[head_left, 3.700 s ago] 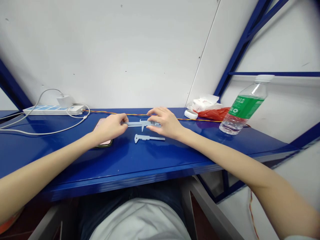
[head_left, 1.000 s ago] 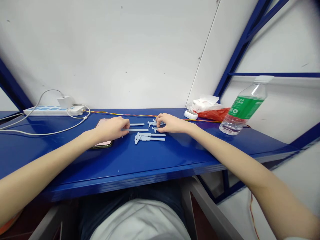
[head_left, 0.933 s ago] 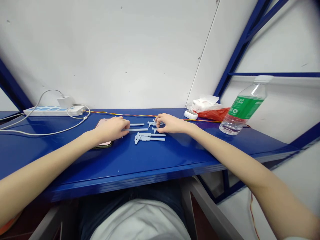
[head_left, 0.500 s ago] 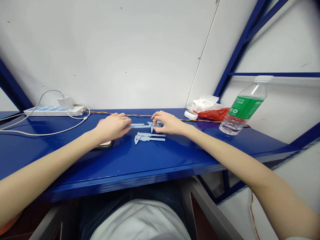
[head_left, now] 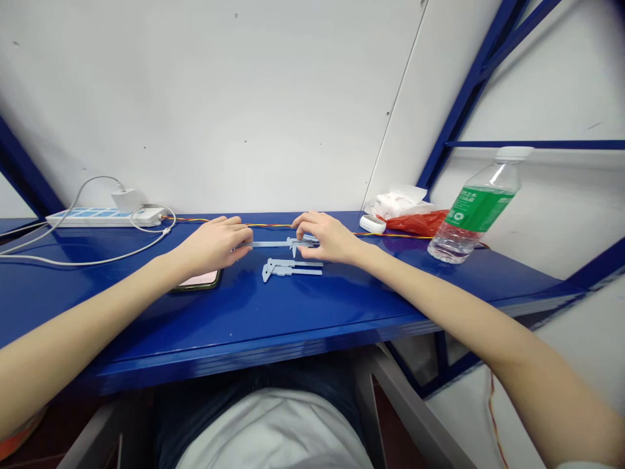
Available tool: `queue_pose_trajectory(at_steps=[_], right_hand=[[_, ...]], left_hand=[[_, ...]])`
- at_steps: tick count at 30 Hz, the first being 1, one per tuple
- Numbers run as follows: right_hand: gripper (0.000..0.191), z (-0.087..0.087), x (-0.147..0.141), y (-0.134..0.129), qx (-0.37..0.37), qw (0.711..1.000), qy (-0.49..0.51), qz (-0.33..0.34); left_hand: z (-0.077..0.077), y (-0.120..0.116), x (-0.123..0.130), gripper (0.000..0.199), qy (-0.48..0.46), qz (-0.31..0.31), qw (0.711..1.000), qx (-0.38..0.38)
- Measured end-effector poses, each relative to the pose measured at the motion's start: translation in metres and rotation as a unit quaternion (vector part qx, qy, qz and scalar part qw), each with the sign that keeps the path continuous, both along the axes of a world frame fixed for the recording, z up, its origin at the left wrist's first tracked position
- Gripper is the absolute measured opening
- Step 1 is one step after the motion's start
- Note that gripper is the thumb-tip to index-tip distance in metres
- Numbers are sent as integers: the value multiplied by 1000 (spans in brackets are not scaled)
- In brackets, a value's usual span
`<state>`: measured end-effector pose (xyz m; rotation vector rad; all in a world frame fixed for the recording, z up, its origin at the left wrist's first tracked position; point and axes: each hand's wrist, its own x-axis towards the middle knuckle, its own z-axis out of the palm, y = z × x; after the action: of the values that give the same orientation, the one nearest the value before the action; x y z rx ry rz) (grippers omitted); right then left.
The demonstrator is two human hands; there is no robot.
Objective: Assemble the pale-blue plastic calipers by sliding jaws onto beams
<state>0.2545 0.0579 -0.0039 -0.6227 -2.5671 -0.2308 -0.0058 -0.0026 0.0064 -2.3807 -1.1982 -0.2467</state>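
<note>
A light blue-grey plastic caliper (head_left: pixel 271 244) spans the gap between my two hands, its jaws beside my right fingers. My left hand (head_left: pixel 217 242) pinches its left end between thumb and fingers. Around the jaw end curl the thumb and fingers of my right hand (head_left: pixel 326 238), which partly hide it. Just in front, nearer to me, more light blue-grey calipers (head_left: pixel 290 267) lie close together on the blue table (head_left: pixel 273 312). A phone (head_left: pixel 200 280) rests partly beneath my left hand and wrist.
At the back left lies a white power strip (head_left: pixel 92 218) with a charger (head_left: pixel 127 199) and a looping white cable (head_left: pixel 88 262). A water bottle (head_left: pixel 476 212) stands on the right, near a red bag (head_left: pixel 415 223), tissues (head_left: pixel 403 202) and a small white device (head_left: pixel 373 224).
My left hand has shifted slightly left, showing more of the phone. The caliper and my right hand have moved up a little in the picture. The calipers in front have stayed put.
</note>
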Motion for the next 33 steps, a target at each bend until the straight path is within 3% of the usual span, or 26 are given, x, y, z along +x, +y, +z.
queue_pose_trajectory(at_steps=[11,17,21,28,30,33], right_hand=[[8,-1,-17,-24,85,996,4,34],[20,-2,-14,-22,91,996,-10,22],[17,-4,-13,-18,89,996,-12,20],[15,-4,-6,-5,68,996,25,-50],[15,-4,-7,-7,62,996,26,-56],[15,-4,-13,-17,78,996,11,-29]], left_hand=[[-1,-16,23,26,18,-31,999,30],[-2,-15,21,24,0,-26,999,32],[-2,-15,21,25,-9,-30,999,30],[2,-9,9,35,-14,51,996,69],[1,-8,8,33,-7,36,998,44],[-6,-11,16,30,3,-42,999,11]])
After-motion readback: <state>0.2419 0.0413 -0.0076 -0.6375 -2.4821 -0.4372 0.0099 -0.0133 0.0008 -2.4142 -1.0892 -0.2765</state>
